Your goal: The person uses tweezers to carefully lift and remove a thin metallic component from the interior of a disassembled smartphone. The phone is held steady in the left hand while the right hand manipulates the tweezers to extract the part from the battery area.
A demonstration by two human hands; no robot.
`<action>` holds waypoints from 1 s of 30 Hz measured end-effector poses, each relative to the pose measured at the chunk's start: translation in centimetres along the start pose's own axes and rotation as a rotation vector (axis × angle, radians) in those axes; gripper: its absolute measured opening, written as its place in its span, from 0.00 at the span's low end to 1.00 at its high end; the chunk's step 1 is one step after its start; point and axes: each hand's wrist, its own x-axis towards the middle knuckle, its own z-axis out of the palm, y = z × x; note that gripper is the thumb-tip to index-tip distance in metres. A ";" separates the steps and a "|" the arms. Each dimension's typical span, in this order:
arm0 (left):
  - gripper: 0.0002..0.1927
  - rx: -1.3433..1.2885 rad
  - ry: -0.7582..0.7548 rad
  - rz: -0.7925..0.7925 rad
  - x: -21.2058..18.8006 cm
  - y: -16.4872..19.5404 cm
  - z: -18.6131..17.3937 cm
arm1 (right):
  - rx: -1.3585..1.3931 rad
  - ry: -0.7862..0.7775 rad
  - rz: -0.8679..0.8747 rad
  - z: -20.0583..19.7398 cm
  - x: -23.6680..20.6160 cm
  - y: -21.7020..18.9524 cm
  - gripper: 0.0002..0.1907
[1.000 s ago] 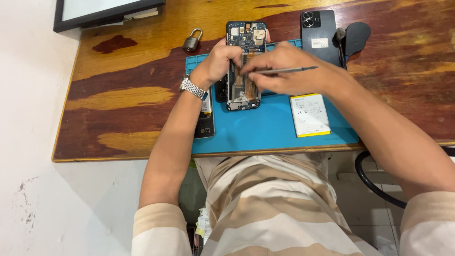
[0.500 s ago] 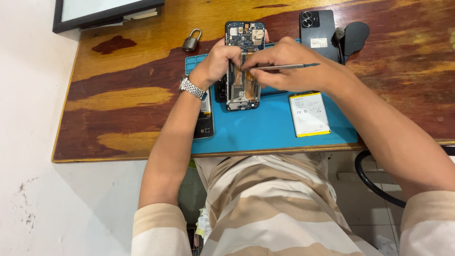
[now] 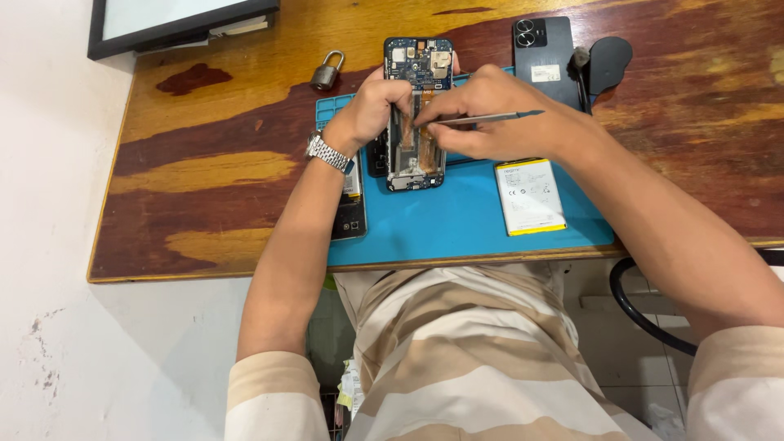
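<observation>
Padlock (image 3: 327,71) at far left, I see my left hand (image 3: 371,110) pinching the opened phone (image 3: 416,114) on the blue mat (image 3: 457,224), while my right hand (image 3: 490,114) grips a metal pick (image 3: 490,119); its tip is hidden behind fingers.

- framed screen (image 3: 175,20), top left corner of the desk: rectangular, black frame, pale grey face.
- label (image 3: 546,73) on the back of the black phone (image 3: 543,57), top right: small, rectangular, white.
- battery label (image 3: 529,196), on the blue mat (image 3: 457,224): rectangular, white with yellow edge.
</observation>
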 end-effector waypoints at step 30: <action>0.14 -0.181 -0.004 -0.119 0.6 1.0 0.3 | 0.071 -0.034 0.059 0.5 0.0 0.6 0.11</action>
